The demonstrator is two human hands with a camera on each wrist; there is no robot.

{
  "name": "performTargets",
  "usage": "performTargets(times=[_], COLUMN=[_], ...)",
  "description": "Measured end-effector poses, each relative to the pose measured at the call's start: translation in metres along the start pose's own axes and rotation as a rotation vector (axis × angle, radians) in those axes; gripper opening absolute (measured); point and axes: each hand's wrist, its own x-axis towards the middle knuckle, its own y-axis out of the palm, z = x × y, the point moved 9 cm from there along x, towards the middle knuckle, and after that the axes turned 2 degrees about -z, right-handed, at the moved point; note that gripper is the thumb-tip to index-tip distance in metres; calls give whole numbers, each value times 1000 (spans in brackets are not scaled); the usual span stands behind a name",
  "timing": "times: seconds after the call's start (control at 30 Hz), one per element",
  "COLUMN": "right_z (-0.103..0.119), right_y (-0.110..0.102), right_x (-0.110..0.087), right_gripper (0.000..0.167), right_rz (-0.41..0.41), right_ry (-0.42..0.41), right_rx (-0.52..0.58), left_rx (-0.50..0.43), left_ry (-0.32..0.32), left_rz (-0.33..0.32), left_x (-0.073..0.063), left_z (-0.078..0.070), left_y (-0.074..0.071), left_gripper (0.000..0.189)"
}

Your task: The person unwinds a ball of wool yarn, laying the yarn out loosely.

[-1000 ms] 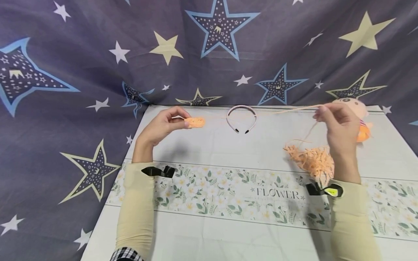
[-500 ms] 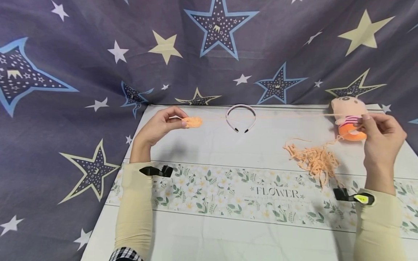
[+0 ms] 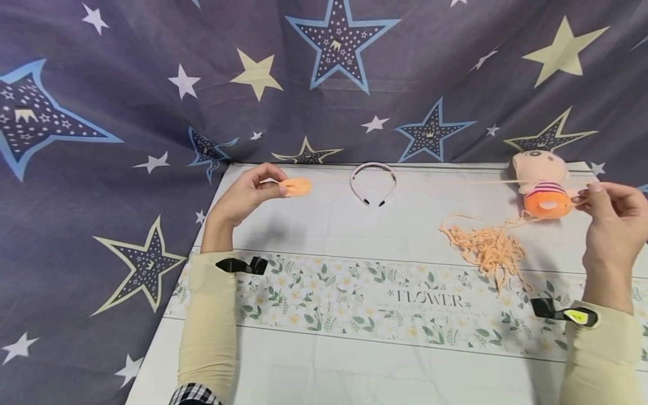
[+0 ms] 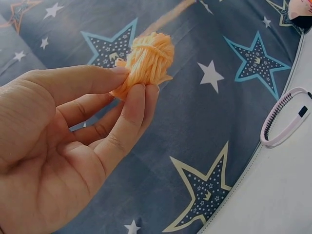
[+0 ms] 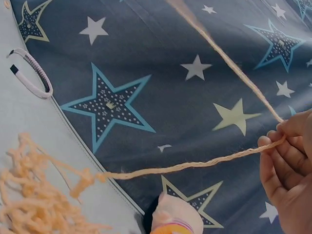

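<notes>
Between thumb and fingertips my left hand (image 3: 248,194) pinches a small wound ball of orange yarn (image 4: 148,58), held above the table's far left part. A strand of yarn (image 5: 234,68) runs from that ball across to my right hand (image 3: 615,219), which pinches it at the far right. From the right fingers the strand turns back down to a loose, tangled heap of orange yarn (image 3: 486,250) on the table. Beside the right hand sits a plush doll (image 3: 541,169) with an orange lower body and a striped band.
A pale headband (image 3: 373,165) with dark teeth and tips lies at the table's back edge, below the stretched strand. The white table cover (image 3: 364,365) carries a floral band. Behind it hangs a dark star-patterned cloth (image 3: 334,118).
My right hand has moved right and slightly down, drawing the strand out past the doll, which is now uncovered. The left hand has stayed almost in place with the ball.
</notes>
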Motion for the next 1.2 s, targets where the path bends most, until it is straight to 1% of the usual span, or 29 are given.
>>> performTargets(times=[0.1,0.2,0.27,0.33,0.4,0.43,0.5,0.6,0.67,0.7,0.73,0.8,0.87,0.93,1.0,1.07,1.1,1.17,1.2], right_z=[-5,-9,-12,-15,-19,-25,-58,-123,-164,-173,-176,-172,-155,-133,-111,-94,-90,-84,-84], right_y=[-9,-20,-27,-34,-42,-48,-74,-124,-156,-164,-168,-166,-154,-134,-110,-88,-78,-62,-56], right_x=[5,10,13,16,19,23,45,88,114,119,120,114,98,78,55,33,24,9,3], right_gripper=[7,8,8,7,9,10,12,22,28,27,25,22,18,13,14,20,21,17,14], right_rz=[-48,-82,-95,-97,-100,-100,-72,-57,-60,-73,-84,-72,-48,23,113,213,273,371,411], right_ry=[56,73,77,79,89,99,101,97,111,125,133,143,149,148,188,234,244,271,270], right_rx=[77,93,55,-7,-101,-175,-272,-390,-400,-410,-417,-458,-482,-496,-535,-637,-698,-831,-889], left_rx=[5,18,21,23,18,19,20,11,3,-1,-5,-14,-25,-29,-28,-21,-18,-19,-21], left_ry=[-2,3,6,6,8,8,9,11,12,14,16,21,28,36,43,46,48,49,48], left_rz=[-9,-18,-24,-29,-27,-28,-27,-22,-19,-17,-16,-13,-9,-6,-5,-4,-2,4,7], left_x=[-1,-2,-3,-3,-3,-3,-3,-3,-3,-3,-3,-3,-3,-3,-2,-2,-1,-1,0], left_z=[-1,-2,-2,-1,0,0,1,1,1,0,0,-1,-2,-3,-5,-5,-6,-6,-7], left_y=[-2,-5,-7,-10,-11,-12,-13,-13,-13,-13,-13,-13,-12,-12,-11,-9,-8,-6,-5], left_gripper=[16,16,16,15,15,15,15,15,15,15,14,15,15,15,14,14,14,14,15])
